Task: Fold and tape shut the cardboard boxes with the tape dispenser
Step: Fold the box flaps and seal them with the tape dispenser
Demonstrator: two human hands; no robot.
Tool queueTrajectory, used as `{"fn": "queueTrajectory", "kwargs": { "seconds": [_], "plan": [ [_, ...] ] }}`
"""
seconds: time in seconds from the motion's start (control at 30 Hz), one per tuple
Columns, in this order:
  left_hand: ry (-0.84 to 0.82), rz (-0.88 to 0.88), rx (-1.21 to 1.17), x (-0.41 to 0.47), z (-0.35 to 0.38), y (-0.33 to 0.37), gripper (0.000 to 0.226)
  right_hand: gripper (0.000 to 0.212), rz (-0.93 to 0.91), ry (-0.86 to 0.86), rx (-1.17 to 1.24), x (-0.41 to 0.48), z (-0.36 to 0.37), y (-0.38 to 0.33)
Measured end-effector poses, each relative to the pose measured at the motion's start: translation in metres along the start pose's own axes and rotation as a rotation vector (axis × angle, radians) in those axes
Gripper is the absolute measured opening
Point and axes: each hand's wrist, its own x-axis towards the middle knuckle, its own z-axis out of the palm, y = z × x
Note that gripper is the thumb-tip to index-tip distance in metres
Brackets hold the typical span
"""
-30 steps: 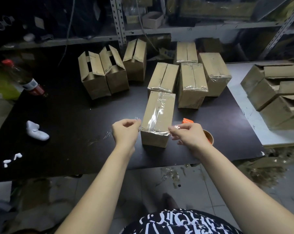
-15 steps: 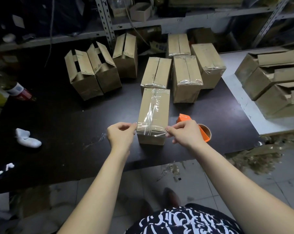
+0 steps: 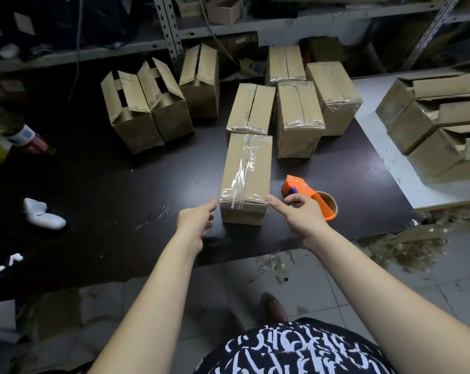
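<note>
1. A worker at a black table in a storeroom seals a cardboard box. The box lies lengthwise near the table's front edge, just left of the orange tape dispenser.
2. L hand: fingertips bunched at the box's near-left top corner, touching the clear tape that crosses that end. It is blurred, so pinch vs. press can't be told.
3. R hand: index finger straight, tip on the near-right corner where the tape wraps over. Other fingers curled, holding nothing; the dispenser lies on the table just behind.
4. Handling, by the look of it: box prob. light & stiff-walled, apt to slide on the smooth tabletop. Tape leaves the top slick, so best taken w/ both palms on the bare long sides. Corners may crush if squeezed hard.
5. Tape looks thin, clingy & wrinkle-prone, so it should be smoothed down w/ flat fingertips.
6. Behind: taped boxes at centre; open-flapped boxes at back left, not yet sealed.
</note>
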Motion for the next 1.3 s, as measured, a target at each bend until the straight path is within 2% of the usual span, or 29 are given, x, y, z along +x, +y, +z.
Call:
{"fn": "queueTrajectory", "kwargs": {
  "seconds": [0.07,0.17,0.23,0.33,0.5,0.63,0.67,0.83,1.03,1.13,1.3],
  "plan": [
    [0.082,0.118,-0.039,-0.005,0.003,-0.007,0.026,0.033,-0.128,0.020,0.026,0.000,0.002,0.002],
    [0.271,0.542,0.049,-0.011,0.000,-0.012,0.029,0.021,-0.240,-0.006,-0.048,-0.002,0.007,0.003],
    [0.242,0.728,0.170,-0.013,-0.003,-0.010,0.037,0.017,-0.271,-0.025,-0.080,-0.003,0.010,0.003],
    [0.083,0.780,0.225,-0.012,-0.003,-0.008,0.039,0.017,-0.298,-0.037,-0.096,-0.003,0.012,0.006],
    [0.054,0.770,0.132,-0.009,0.000,-0.018,0.031,0.021,-0.304,-0.158,-0.077,0.001,0.003,0.012],
    [-0.003,0.842,0.161,-0.012,-0.001,-0.024,0.040,0.011,-0.396,-0.230,-0.177,0.010,-0.014,0.010],
    [-0.009,0.873,0.189,-0.012,-0.001,-0.025,0.043,0.014,-0.434,-0.235,-0.192,0.012,-0.016,0.010],
    [0.004,1.069,0.357,-0.008,-0.008,-0.023,0.039,0.030,-0.568,-0.210,-0.228,0.019,-0.015,0.009],
    [-0.031,1.291,0.554,-0.001,-0.021,-0.018,0.023,0.023,-0.819,-0.174,-0.332,0.019,-0.009,0.007],
    [-0.089,1.327,0.564,-0.003,-0.022,-0.017,0.020,0.014,-0.921,-0.164,-0.330,0.024,-0.008,0.006],
    [-0.139,1.319,0.553,-0.006,-0.019,-0.024,0.027,0.009,-0.925,-0.151,-0.339,0.027,-0.010,0.006]
  ]
}}
